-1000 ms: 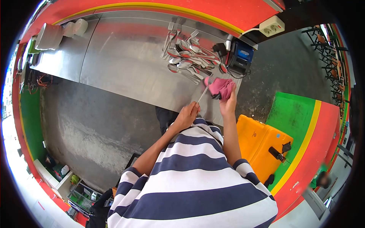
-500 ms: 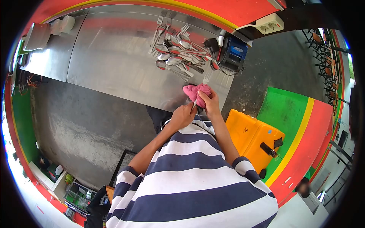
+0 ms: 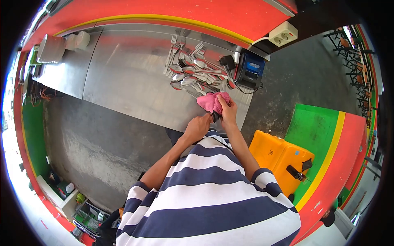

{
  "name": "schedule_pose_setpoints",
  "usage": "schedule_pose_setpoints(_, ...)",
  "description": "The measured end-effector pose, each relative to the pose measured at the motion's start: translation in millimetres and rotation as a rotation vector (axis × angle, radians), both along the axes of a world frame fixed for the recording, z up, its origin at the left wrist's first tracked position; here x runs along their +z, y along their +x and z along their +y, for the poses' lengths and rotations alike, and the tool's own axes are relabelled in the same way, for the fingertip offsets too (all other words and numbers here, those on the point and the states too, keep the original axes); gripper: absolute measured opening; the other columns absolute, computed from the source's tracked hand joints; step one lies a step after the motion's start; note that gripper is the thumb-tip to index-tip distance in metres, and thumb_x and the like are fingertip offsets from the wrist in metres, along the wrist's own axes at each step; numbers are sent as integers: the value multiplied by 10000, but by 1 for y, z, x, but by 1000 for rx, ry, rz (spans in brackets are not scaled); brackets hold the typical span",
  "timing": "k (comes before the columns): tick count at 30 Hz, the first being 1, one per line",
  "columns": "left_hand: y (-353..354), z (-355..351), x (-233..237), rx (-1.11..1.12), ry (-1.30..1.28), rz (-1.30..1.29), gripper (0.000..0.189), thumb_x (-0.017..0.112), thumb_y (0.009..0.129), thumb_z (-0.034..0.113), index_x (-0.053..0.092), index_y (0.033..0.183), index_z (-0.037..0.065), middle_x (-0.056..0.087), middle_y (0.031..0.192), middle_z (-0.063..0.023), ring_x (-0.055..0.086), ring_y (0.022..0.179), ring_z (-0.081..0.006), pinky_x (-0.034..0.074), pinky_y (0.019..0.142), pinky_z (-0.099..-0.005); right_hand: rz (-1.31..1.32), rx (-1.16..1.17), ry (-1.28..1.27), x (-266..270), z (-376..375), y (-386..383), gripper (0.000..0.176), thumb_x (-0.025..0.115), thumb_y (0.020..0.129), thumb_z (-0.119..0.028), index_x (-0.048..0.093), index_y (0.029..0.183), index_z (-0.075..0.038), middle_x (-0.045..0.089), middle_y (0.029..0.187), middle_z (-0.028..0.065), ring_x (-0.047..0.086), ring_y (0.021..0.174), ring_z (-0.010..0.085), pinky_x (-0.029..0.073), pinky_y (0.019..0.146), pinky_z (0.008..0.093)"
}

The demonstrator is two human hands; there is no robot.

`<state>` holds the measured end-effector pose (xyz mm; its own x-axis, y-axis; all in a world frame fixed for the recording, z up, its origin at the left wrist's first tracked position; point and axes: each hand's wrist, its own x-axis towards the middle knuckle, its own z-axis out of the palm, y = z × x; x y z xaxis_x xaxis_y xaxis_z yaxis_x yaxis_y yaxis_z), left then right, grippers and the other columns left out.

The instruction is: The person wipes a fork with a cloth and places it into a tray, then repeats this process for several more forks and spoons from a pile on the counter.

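Just beyond my body, at the front edge of the steel counter [image 3: 127, 74], both hands work close together. My right hand [image 3: 229, 112] is closed on a bunched pink cloth [image 3: 210, 101], thumb on top. Out of the cloth's far side stick the tines of a fork [image 3: 224, 86]; its middle is hidden in the folds. My left hand [image 3: 198, 126] is closed at the near side of the cloth, by the fork's handle end, which its fingers mostly cover. Past the cloth lies a loose pile of spoons and forks [image 3: 191, 70].
Right of the pile sit a blue and black device [image 3: 250, 69] and a black adapter [image 3: 227, 62]. A white power socket [image 3: 283, 33] is on the ledge. White containers [image 3: 51, 48] stand at the far left. An orange case [image 3: 279, 160] stands by my right side.
The view has shifted slightly. The cloth is spread a little differently around the fork, and its dark underside or shadow shows more between my hands. Both hands keep their hold.
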<state>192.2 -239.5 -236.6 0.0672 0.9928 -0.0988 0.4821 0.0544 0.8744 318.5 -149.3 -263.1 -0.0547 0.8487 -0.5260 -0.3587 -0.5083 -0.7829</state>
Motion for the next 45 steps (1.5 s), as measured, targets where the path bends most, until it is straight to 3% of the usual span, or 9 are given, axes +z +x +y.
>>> schedule_pose_setpoints(7, -3, 0, 18, 7, -306, -358, 328, 398, 1031, 252, 535, 860, 9, 422, 552, -43, 408, 469, -151, 365, 485, -318, 158, -68, 25, 10, 0, 6, 239, 738, 859, -146, 652, 1032, -6, 670, 953, 37, 626, 829, 100, 496, 738, 248)
schedule_pose_setpoints(10, -5, -2, 26, -33, -228, -193, 274, 400, 1012, 207, 549, 864, 32, 567, 638, -166, 568, 603, -404, 443, 594, -464, 161, -72, 32, 15, -3, 9, 237, 736, 862, -153, 652, 1030, -7, 669, 954, 33, 624, 830, 97, 493, 737, 243)
schedule_pose_setpoints(17, -5, -28, 27, -46, -151, 212, 200, 430, 973, 196, 558, 882, 71, 615, 695, -210, 608, 690, -445, 438, 599, -536, 210, -88, -23, 10, -13, 21, 219, 702, 895, -194, 653, 1031, -30, 663, 930, 13, 614, 796, 84, 486, 709, 238)
schedule_pose_setpoints(20, -14, -47, 25, -78, -156, 251, 181, 439, 960, 190, 564, 892, 78, 622, 717, -210, 606, 719, -449, 442, 612, -536, 286, -194, -48, 6, -9, 32, 212, 678, 913, -212, 649, 1046, -50, 663, 923, 7, 617, 778, 86, 496, 692, 245)
schedule_pose_setpoints(24, -25, -64, 16, 32, -156, 104, 187, 449, 958, 210, 578, 870, 106, 620, 711, -212, 582, 700, -474, 435, 601, -549, 345, -14, -142, -8, -15, 46, 251, 622, 947, -275, 622, 1078, -60, 667, 949, 25, 646, 847, 129, 533, 788, 304)
schedule_pose_setpoints(29, -26, -54, 28, 350, -214, -306, 395, 404, 1045, 328, 504, 791, 42, 422, 572, 10, 428, 521, -83, 378, 492, -271, 311, 373, -87, 3, -37, 26, 404, 572, 976, -289, 510, 1301, -58, 606, 1146, 55, 601, 1028, 155, 494, 921, 335)
schedule_pose_setpoints(36, -33, -20, 40, 314, -211, -787, 331, 388, 1054, 338, 481, 850, 95, 387, 607, 39, 381, 525, -81, 367, 523, -234, 252, 685, 160, 56, -19, -29, 466, 512, 1008, -256, 410, 1420, -64, 542, 1302, 93, 548, 1162, 182, 459, 981, 339)
schedule_pose_setpoints(42, -60, 2, 73, 254, -285, -993, 323, 388, 1054, 345, 465, 850, 106, 360, 629, 50, 353, 533, -76, 361, 531, -234, 277, 597, 299, 84, -4, -56, 285, 583, 971, -191, 600, 1171, 10, 675, 1007, 116, 624, 754, 140, 536, 730, 272)
schedule_pose_setpoints(45, -81, 13, 82, 219, -176, -727, 342, 430, 1042, 339, 548, 906, 49, 494, 692, 18, 463, 588, -83, 409, 568, -237, 232, 532, 373, 98, 7, -71, 254, 647, 934, -195, 654, 1071, 19, 662, 846, 65, 574, 637, 110, 512, 669, 258)
